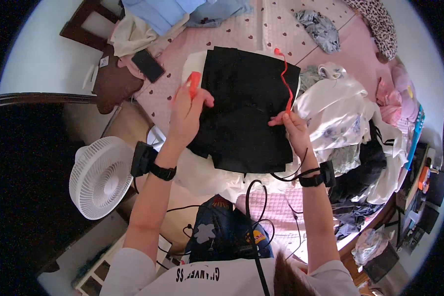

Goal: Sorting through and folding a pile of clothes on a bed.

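A black folded garment (pixel 246 103) lies flat in front of me, on top of white cloth (pixel 195 61) that shows along its upper left edge. At the garment's left side, my left hand (pixel 185 113) is closed on a red strip (pixel 194 79), whose wide end sticks up above the fingers. My right hand (pixel 296 129) pinches a long, narrow red ribbon (pixel 284 76) over the garment's right edge. That ribbon runs upward in a wavy line to the garment's top edge. Whether the two red pieces are joined, I cannot tell.
Around me spreads a pink heart-patterned bed (pixel 276 29). White floral clothing (pixel 335 113) is heaped to the right, blue clothes (pixel 158 15) at the far left. A phone (pixel 149 66) lies near the left edge, above a white fan (pixel 102 177). Black cables (pixel 254 212) hang before me.
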A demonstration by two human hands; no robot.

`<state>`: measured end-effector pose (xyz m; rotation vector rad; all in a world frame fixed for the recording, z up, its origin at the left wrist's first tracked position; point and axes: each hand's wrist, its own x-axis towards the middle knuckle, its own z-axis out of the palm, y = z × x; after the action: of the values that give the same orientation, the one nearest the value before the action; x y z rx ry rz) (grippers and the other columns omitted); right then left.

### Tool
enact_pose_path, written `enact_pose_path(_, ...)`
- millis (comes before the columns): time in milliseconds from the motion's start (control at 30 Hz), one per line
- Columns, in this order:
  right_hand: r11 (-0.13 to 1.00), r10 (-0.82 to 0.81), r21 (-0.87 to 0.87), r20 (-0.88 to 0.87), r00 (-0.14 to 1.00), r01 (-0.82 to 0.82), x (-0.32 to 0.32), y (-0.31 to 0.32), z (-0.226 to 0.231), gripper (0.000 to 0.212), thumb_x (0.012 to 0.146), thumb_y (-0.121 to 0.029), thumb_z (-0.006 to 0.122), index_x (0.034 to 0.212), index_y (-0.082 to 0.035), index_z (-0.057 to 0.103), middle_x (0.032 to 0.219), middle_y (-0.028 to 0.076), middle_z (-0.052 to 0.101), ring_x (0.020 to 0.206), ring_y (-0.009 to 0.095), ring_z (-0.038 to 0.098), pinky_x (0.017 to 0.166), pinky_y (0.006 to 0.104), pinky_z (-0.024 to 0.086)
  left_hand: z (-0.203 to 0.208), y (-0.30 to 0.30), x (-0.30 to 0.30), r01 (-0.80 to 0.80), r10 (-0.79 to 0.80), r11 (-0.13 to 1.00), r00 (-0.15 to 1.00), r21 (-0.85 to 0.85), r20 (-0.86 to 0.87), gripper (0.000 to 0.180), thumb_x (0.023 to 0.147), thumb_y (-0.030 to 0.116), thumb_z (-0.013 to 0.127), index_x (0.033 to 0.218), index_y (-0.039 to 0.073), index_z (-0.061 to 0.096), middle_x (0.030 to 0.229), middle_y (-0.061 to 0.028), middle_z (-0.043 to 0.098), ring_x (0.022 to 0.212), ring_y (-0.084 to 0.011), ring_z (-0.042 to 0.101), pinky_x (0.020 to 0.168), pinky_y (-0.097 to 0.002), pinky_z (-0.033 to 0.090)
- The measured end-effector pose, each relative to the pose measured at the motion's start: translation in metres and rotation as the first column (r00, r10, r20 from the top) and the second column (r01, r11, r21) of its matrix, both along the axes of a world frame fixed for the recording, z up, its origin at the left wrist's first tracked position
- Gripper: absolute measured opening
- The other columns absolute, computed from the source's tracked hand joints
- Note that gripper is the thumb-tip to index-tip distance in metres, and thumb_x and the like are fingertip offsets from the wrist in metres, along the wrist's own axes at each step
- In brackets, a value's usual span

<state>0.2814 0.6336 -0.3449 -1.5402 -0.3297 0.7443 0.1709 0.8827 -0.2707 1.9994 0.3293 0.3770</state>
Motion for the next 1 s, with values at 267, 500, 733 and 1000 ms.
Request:
enact_pose_path(267, 0.998, 0.044, -0.035, 0.042, 0.998, -0.042, -0.016, 0.015, 0.013, 0.028, 0.091, -0.022, 0.037, 0.087, 0.000, 0.054, 0.081, 0.007, 0.060, 0.081, 0.014, 0.057, 0.075, 0.0247, 0.043, -0.052, -0.044, 0.061, 0.186, -0.198, 0.977, 0.974, -0.105, -0.115, 0.043, 0.089, 0.033, 0.033, 0.069, 0.003, 0.057, 0.067, -0.0095, 0.056, 0.065, -0.0208, 0.054, 0.062, -0.0300, 0.041)
enact_pose_path(500, 0.991, -0.112, 0.088, 0.156, 0.981, 0.099, -0.007, 0.020, 0.047, 0.030, 0.092, -0.021, 0.036, 0.087, 0.002, 0.054, 0.088, 0.009, 0.061, 0.082, 0.013, 0.056, 0.076, 0.0249, 0.042, -0.065, -0.054, 0.059, 0.220, -0.221, 0.975, 0.966, -0.020, -0.132, 0.030, 0.083, 0.030, 0.046, 0.079, 0.002, 0.056, 0.065, -0.0135, 0.056, 0.066, -0.0288, 0.056, 0.056, -0.0359, 0.041)
enact_pose_path(733, 0.993, 0.118, -0.047, 0.475, 0.872, -0.108, 0.009, 0.086, 0.097, 0.014, 0.082, -0.013, 0.047, 0.087, -0.004, 0.056, 0.081, 0.012, 0.061, 0.076, 0.024, 0.060, 0.064, 0.0320, 0.046, -0.064, -0.060, 0.056, 0.467, -0.392, 0.846, 0.872, 0.257, -0.294, 0.035, 0.077, 0.030, 0.057, 0.095, 0.002, 0.046, 0.064, -0.0105, 0.053, 0.062, -0.0286, 0.054, 0.056, -0.0361, 0.042)
enact_pose_path(1000, 0.996, 0.060, -0.010, 0.802, 0.594, -0.087, -0.025, 0.110, 0.078, 0.030, 0.072, -0.011, 0.058, 0.101, -0.004, 0.055, 0.097, 0.015, 0.058, 0.092, 0.031, 0.055, 0.079, 0.0358, 0.043, -0.096, -0.062, 0.047, 0.181, -0.217, 0.966, 0.956, 0.184, 0.199, 0.028, 0.084, 0.031, 0.043, 0.085, 0.004, 0.051, 0.067, -0.0134, 0.055, 0.067, -0.0336, 0.054, 0.059, -0.0388, 0.043)
